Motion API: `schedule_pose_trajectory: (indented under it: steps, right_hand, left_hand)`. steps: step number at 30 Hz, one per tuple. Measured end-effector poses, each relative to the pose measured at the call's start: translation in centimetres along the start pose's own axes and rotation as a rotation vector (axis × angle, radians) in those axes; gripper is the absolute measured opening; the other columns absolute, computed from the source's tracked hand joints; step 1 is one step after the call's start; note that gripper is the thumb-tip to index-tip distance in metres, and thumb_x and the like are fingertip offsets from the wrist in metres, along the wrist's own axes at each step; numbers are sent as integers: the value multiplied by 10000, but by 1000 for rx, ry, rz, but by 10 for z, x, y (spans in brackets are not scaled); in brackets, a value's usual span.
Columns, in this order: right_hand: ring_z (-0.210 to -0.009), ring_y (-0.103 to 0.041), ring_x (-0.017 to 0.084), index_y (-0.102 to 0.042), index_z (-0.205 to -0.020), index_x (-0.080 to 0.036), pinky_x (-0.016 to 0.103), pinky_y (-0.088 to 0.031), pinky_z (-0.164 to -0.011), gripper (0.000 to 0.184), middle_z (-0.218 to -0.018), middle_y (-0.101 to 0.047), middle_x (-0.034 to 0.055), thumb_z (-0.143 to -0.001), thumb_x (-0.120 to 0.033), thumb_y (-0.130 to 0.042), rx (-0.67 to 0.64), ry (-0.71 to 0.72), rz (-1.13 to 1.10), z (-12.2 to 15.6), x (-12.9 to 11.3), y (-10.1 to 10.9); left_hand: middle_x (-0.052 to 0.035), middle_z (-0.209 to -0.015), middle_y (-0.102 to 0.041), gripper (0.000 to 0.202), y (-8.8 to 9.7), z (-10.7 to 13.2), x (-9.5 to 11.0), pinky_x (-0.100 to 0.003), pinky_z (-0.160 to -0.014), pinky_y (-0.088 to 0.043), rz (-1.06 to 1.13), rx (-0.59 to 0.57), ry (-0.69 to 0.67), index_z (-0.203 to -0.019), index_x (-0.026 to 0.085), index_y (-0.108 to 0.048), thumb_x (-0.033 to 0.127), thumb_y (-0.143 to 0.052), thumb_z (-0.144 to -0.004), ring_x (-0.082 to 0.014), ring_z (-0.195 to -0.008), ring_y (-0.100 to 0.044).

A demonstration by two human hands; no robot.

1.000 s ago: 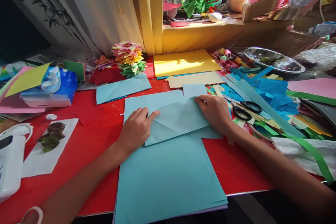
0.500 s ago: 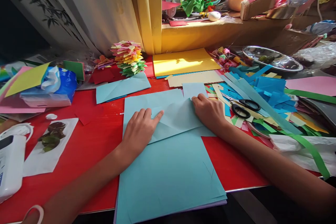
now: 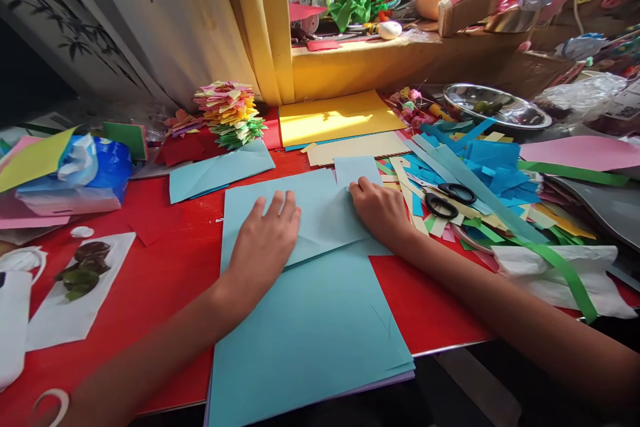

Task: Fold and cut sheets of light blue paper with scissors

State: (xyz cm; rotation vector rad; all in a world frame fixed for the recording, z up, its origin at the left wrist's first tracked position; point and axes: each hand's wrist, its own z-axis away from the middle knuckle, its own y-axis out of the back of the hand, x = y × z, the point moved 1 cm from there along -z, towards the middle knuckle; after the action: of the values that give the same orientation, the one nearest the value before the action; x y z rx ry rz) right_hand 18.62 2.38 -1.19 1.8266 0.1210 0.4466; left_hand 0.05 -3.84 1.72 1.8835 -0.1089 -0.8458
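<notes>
Head view: your left hand (image 3: 265, 243) lies flat and open on the folded blue sheet (image 3: 327, 213), fingers spread and pointing away from you, palm over its left end. Your right hand (image 3: 380, 210) sits at the sheet's far right corner with its fingers curled down onto the edge. The thumb is hidden, so I cannot tell whether it pinches the paper or only presses it. The sheet's long axis runs left to right between your two hands, its near edge slanting up toward the right. It rests on the stack of blue paper (image 3: 310, 347) on the red table (image 3: 165, 280). The scissors (image 3: 447, 200) lie near your right hand on the paper scraps (image 3: 493, 170), well apart from your left
</notes>
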Motion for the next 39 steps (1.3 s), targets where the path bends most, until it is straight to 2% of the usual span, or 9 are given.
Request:
schedule_pose_trajectory:
  steps: [2, 4, 6, 10, 17, 23, 32, 39]
  right_hand:
    - [-630, -552, 153, -551, -801, -120, 279, -131, -458, 271, -797, -577, 79, -816, -20, -299, 10, 2, -7, -1, 0, 0]
    - [-638, -559, 157, -550, -792, -121, 277, -138, -456, 274, -795, -580, 78, -811, -14, -298, 14, 2, -15, -1, -1, 0]
    - [-640, -560, 157, -549, -791, -122, 276, -143, -458, 282, -797, -583, 79, -810, -11, -291, 11, -2, -21, -1, -1, 0]
    - [-638, -552, 151, -550, -804, -125, 280, -145, -468, 304, -812, -587, 83, -824, -13, -268, 8, 9, -25, -1, 0, 0]
    - [-622, -541, 140, -551, -814, -121, 291, -138, -474, 297, -811, -578, 85, -841, -37, -267, 32, 31, -26, 0, 3, -3]
    - [-616, -538, 141, -557, -816, -113, 291, -127, -480, 311, -807, -577, 92, -847, -37, -257, 9, 41, -18, 0, 4, -4]
    - [-608, -521, 141, -570, -875, -121, 286, -122, -485, 284, -817, -580, 81, -850, -60, -294, 22, 35, 7, 2, 4, -3]
    - [-607, -525, 149, -573, -835, -119, 280, -152, -478, 275, -813, -580, 84, -856, -78, -301, 27, 20, 27, 1, 4, -4]
  left_hand:
    - [-124, -1224, -516, 353, 5, -9, 16, -401, -943, -355, 107, 93, -185, -1111, 109, -571, 51, -367, -828, -263, -1150, -433]
    - [-85, -1171, -564, 347, 7, -16, 34, -365, -972, -350, 227, 151, -349, -1145, 124, -543, 77, -363, -851, -219, -1139, -459]
    - [-95, -1116, -594, 345, 7, -21, 49, -349, -960, -373, 295, 166, -383, -1163, 93, -523, 87, -353, -863, -203, -1096, -498]
    - [-122, -1146, -582, 364, 3, -21, 62, -329, -929, -413, 370, 146, -326, -1202, 55, -482, 80, -334, -870, -198, -1095, -508]
    - [-127, -1175, -577, 365, 8, -2, 55, -332, -947, -427, 421, 116, -224, -1183, 57, -506, 55, -329, -863, -203, -1130, -496]
    - [-119, -1232, -541, 459, 9, 34, 39, -330, -968, -426, 424, 61, -130, -1217, 60, -485, -35, -284, -815, -199, -1171, -462]
    - [-101, -1236, -541, 598, 6, 87, 21, -357, -977, -423, 369, 57, 28, -1192, 67, -516, -113, -240, -693, -200, -1179, -456]
    - [-98, -1236, -542, 590, 8, 109, 12, -350, -985, -414, 340, 55, 69, -1186, 66, -528, -98, -261, -685, -200, -1179, -451]
